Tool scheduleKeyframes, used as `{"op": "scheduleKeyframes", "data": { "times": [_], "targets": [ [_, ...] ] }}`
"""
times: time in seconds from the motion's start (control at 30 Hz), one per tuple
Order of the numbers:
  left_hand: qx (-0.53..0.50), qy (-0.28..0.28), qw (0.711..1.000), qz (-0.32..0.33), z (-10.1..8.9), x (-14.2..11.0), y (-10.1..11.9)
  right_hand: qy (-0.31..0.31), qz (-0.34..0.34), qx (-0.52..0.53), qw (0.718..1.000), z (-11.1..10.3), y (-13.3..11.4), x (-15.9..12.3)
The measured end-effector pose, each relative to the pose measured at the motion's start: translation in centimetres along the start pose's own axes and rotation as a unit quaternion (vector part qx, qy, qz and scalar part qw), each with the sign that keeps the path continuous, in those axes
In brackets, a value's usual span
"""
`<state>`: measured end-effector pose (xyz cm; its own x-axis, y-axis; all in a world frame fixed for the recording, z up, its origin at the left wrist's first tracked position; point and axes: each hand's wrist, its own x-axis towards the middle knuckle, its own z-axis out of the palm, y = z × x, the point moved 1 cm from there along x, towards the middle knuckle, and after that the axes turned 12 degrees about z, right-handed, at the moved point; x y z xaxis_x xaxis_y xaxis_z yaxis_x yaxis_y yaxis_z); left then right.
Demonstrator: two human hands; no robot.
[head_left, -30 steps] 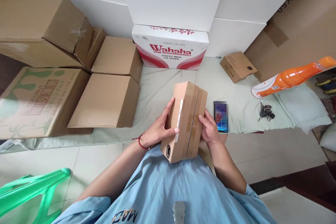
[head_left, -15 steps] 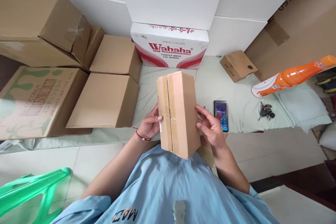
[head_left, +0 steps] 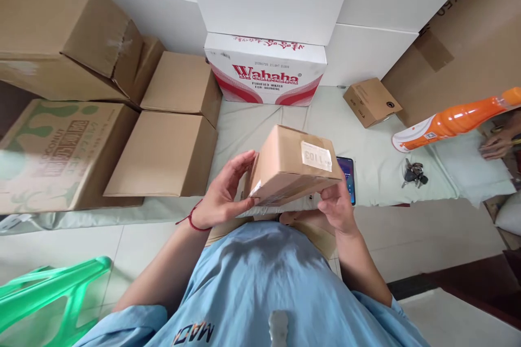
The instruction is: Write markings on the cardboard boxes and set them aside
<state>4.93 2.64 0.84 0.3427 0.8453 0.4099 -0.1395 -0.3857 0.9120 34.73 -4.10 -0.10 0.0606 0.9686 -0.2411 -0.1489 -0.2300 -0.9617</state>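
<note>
A small brown cardboard box (head_left: 280, 160) is held up between my two hands, in front of my chest and over the near edge of the table. It is tilted, and a white label (head_left: 316, 156) faces up on its right part. My left hand (head_left: 228, 192) grips its left end, thumb on the near side and fingers behind. My right hand (head_left: 337, 200) grips the right end from below, with some fingers hidden behind the box. A smartphone (head_left: 347, 180) with a lit screen lies just beyond my right hand, partly covered by it.
Brown cartons (head_left: 163, 152) are stacked at the left. A white Wahaha carton (head_left: 266, 73) stands against the wall. To the right are a small box (head_left: 371, 102), an orange bottle (head_left: 456, 119) and keys (head_left: 414, 173). Another person's hand (head_left: 499, 143) shows at the right edge. A green stool (head_left: 61, 287) stands lower left.
The cardboard box has been turned from upright to lying crosswise, bringing its labelled face into view. Both hands have shifted their hold. Another person's hand has appeared at the far right.
</note>
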Motion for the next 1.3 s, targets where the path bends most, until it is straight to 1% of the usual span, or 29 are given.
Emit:
{"op": "scheduleKeyframes", "data": {
  "times": [0.07,0.13,0.2,0.27,0.33,0.4,0.47,0.5,0.53,0.57,0.63,0.7,0.73,0.77,0.8,0.83,0.87,0.9,0.93,1.0,1.07,1.1,1.2,1.3],
  "targets": [
    [0.083,-0.067,0.994,0.015,-0.7,0.9,1.3,0.011,-0.029,-0.009,0.999,-0.7,-1.1,-0.3],
    [0.159,-0.147,0.976,0.028,-1.0,2.2,2.8,0.018,-0.052,-0.053,0.997,-1.6,-2.2,-0.5],
    [0.204,-0.213,0.954,0.050,-0.8,3.7,4.3,0.018,-0.053,-0.140,0.989,-2.7,-3.0,-0.8],
    [0.220,-0.256,0.939,0.071,-0.2,5.4,5.5,0.003,-0.033,-0.246,0.969,-3.4,-3.2,-1.0],
    [0.213,-0.276,0.934,0.078,0.6,7.1,6.2,-0.051,-0.009,-0.334,0.941,-3.7,-3.0,-1.3],
    [0.199,-0.288,0.933,0.080,1.4,8.4,6.2,-0.133,0.013,-0.377,0.916,-3.3,-2.3,-1.7],
    [0.197,-0.305,0.928,0.086,1.9,8.8,5.5,-0.206,0.021,-0.384,0.900,-2.6,-1.4,-2.1],
    [0.203,-0.315,0.923,0.087,2.0,8.5,4.9,-0.226,0.019,-0.383,0.896,-2.3,-0.9,-2.3],
    [0.213,-0.321,0.919,0.085,2.1,8.0,4.1,-0.231,0.012,-0.382,0.895,-2.1,-0.5,-2.4],
    [0.223,-0.322,0.917,0.077,2.0,7.3,3.3,-0.226,0.004,-0.382,0.896,-2.0,-0.1,-2.4],
    [0.236,-0.307,0.921,0.053,1.7,5.3,1.7,-0.185,0.001,-0.383,0.905,-2.3,0.7,-2.2],
    [0.239,-0.271,0.932,0.036,1.3,3.2,0.6,-0.107,0.020,-0.408,0.907,-2.9,1.1,-1.5],
    [0.244,-0.238,0.940,0.030,1.0,2.3,0.2,-0.057,0.034,-0.438,0.897,-3.3,1.2,-1.1],
    [0.256,-0.195,0.947,0.020,0.8,1.5,-0.1,-0.005,0.052,-0.478,0.877,-3.7,1.3,-0.5],
    [0.272,-0.148,0.951,0.006,0.6,0.9,-0.2,0.043,0.073,-0.523,0.848,-3.9,1.3,0.0],
    [0.289,-0.108,0.951,-0.012,0.6,0.4,-0.3,0.080,0.096,-0.566,0.815,-4.0,1.3,0.6],
    [0.301,-0.084,0.949,-0.031,0.7,0.0,-0.3,0.104,0.118,-0.603,0.782,-3.9,1.2,1.2],
    [0.306,-0.084,0.947,-0.048,0.9,-0.3,-0.3,0.115,0.137,-0.633,0.753,-3.7,1.2,1.7],
    [0.301,-0.105,0.946,-0.062,1.3,-0.7,-0.1,0.117,0.150,-0.655,0.731,-3.3,1.2,2.2],
    [0.269,-0.177,0.943,-0.082,2.4,-1.3,0.3,0.104,0.161,-0.680,0.708,-2.3,1.3,2.8],
    [0.245,-0.231,0.936,-0.103,3.5,-2.1,0.8,0.087,0.167,-0.690,0.699,-1.2,1.5,3.2],
    [0.246,-0.242,0.932,-0.111,3.9,-2.4,1.0,0.079,0.171,-0.691,0.698,-0.7,1.6,3.3],
    [0.267,-0.244,0.925,-0.116,4.5,-3.1,1.5,0.071,0.175,-0.693,0.695,0.0,2.0,3.2],
    [0.250,-0.235,0.935,-0.093,4.4,-2.8,1.8,0.063,0.167,-0.698,0.694,-0.2,2.1,2.9]
  ]
}}
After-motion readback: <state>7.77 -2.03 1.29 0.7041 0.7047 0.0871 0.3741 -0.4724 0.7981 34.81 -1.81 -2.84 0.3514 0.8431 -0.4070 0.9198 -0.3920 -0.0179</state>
